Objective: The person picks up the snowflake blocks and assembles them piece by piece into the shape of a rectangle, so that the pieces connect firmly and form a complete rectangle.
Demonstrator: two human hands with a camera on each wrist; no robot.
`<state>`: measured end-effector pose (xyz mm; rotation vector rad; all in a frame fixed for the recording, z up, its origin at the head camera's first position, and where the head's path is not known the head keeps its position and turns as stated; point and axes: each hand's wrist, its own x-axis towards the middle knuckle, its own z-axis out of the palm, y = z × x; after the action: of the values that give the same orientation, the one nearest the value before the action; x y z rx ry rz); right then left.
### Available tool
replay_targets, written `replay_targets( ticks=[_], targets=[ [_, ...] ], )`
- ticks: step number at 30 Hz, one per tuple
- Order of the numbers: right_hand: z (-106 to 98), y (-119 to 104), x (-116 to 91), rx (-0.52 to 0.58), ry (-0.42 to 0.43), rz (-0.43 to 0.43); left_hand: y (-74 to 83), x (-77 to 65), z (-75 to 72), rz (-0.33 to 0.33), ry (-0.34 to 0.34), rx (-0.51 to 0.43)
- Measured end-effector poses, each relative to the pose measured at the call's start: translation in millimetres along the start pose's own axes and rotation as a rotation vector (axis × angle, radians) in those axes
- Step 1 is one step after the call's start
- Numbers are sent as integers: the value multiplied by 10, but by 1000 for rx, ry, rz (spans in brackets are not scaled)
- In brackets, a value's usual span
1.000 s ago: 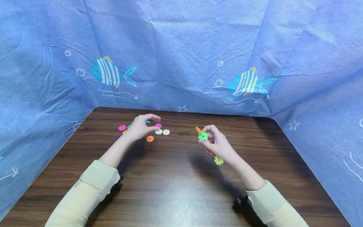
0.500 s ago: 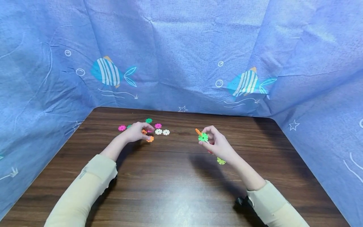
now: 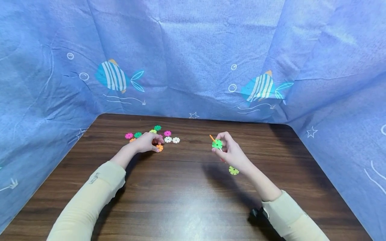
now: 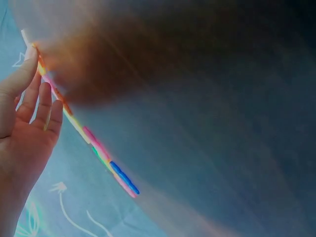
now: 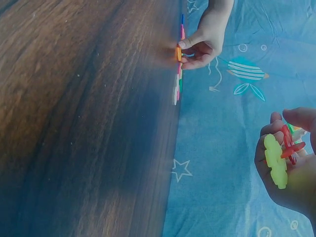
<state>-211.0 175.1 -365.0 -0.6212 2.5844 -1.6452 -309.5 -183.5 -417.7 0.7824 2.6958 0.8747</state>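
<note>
My left hand (image 3: 145, 142) is low over the table at the left, thumb and fingers pinching the edge of an orange snowflake disc (image 3: 159, 148). In the left wrist view, the thumb meets the row of discs seen edge-on. My right hand (image 3: 234, 156) is raised at the right and grips a cluster of joined snowflake discs. A green disc (image 3: 217, 144) and an orange one (image 3: 212, 138) show at its fingertips. From below the palm hangs a yellow-green disc (image 3: 233, 170). Red discs (image 5: 291, 148) join to it in the right wrist view; fingers hide the rest.
Several loose snowflake discs lie around my left hand: two white (image 3: 176, 140), pink (image 3: 129, 135), green (image 3: 157, 128) and others partly covered. The brown wooden table (image 3: 187, 187) ends at a blue fish-patterned cloth (image 3: 193, 67) behind and at both sides.
My left hand has come down and toward me, from over the back discs to the front orange disc, its fingers drawing closer together. My right hand stays nearly still, its cluster turning slightly.
</note>
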Motion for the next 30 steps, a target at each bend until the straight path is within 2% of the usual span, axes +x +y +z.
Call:
replay_targets(
  ticks=[9, 15, 18, 23, 27, 30],
  targets=[
    [8, 17, 5, 136, -35, 13, 18, -18, -10, 10, 55, 7],
    [13, 13, 1, 134, -26, 12, 83, -32, -43, 24, 96, 26],
    [9, 5, -4, 129, -22, 10, 141, -42, -75, 25, 134, 20],
    [8, -2, -12, 147, -13, 22, 264, -64, -146, -6, 188, -46],
    [15, -2, -11, 156, -9, 25, 364, -84, -197, 9, 240, -82],
    [27, -11, -12, 214, -21, 37, 463, -108, -238, 11, 270, -109]
  ],
)
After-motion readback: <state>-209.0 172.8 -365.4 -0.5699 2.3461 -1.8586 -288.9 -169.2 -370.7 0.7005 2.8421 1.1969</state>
